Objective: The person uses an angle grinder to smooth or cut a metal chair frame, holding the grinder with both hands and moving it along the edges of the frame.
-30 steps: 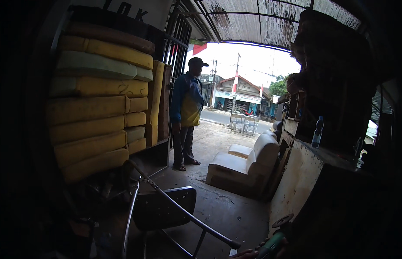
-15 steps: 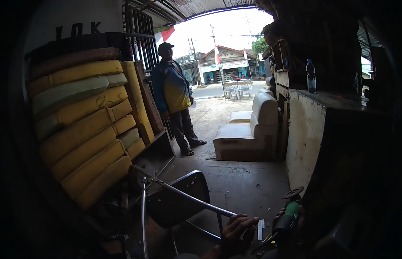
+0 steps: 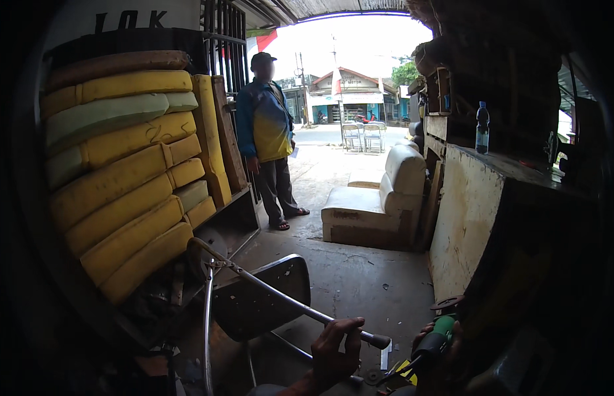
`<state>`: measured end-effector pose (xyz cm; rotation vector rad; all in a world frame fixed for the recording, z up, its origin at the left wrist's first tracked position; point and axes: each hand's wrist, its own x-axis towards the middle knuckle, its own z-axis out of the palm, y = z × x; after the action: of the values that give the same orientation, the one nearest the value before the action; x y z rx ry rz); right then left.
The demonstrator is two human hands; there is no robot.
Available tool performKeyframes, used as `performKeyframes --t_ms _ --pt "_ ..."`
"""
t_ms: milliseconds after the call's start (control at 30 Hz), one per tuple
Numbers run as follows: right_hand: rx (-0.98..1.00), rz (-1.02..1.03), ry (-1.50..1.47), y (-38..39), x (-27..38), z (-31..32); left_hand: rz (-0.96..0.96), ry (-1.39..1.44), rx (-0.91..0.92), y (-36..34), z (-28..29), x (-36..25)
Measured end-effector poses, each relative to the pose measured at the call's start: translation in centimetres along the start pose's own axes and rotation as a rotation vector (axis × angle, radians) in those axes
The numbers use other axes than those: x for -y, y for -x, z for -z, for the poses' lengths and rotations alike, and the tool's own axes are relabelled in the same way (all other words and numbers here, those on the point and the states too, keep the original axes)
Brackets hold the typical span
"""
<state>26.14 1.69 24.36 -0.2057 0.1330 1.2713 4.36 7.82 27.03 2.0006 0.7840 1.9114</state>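
A metal-framed chair [image 3: 280,294] lies tipped over in front of me, its dark seat or back panel facing up at an angle. My left hand [image 3: 338,348] is closed around one of its shiny tubes, just short of the dark end cap [image 3: 378,341]. In my right hand [image 3: 422,335] is a green and black angle grinder [image 3: 443,327] with its round disc at the far end. The grinder's disc is apart from the tube. Part of my right hand is in shadow and hidden behind the tool.
Yellow and pale foam cushions [image 3: 129,171] are stacked at the left. A person [image 3: 271,138] stands by the doorway. Cream seats [image 3: 369,208] stand beyond the grey floor. At right, a worn counter [image 3: 465,198] carries a plastic bottle [image 3: 482,129]. A yellow object [image 3: 407,373] lies near the grinder.
My left hand has shifted left along the tube, and the dark end cap now shows. The view has tilted slightly. My right hand still holds the grinder.
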Motion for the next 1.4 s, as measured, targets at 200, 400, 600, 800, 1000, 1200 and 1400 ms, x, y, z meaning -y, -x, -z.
performKeyframes --t_ms 200,400,600,800,1000,1200,1400 --pt "-0.028 -0.004 0.015 -0.5 -0.3 0.3 0.064 -0.221 -0.071 -1.0 1.1 -0.7" --pt "0.04 0.058 0.022 0.1 -1.5 0.1 0.469 0.287 -0.083 -1.4 2.4 1.3" --pt "0.066 0.066 0.048 -0.7 -2.0 1.0 0.669 0.739 -0.225 -1.8 3.7 2.2" --pt "0.055 0.135 0.113 -0.9 -2.5 1.3 0.764 0.832 -0.348 -2.4 4.4 2.9" --pt "0.075 0.091 0.15 -1.2 -2.2 2.0 0.83 0.644 -0.298 -1.8 3.2 4.0" --pt "0.042 0.121 0.102 -0.1 -2.5 1.0 0.858 0.65 -0.276 -1.4 2.8 4.5" --pt "0.06 0.119 0.124 -0.1 -2.0 1.3 0.869 0.646 -0.279 -1.2 2.6 4.5"
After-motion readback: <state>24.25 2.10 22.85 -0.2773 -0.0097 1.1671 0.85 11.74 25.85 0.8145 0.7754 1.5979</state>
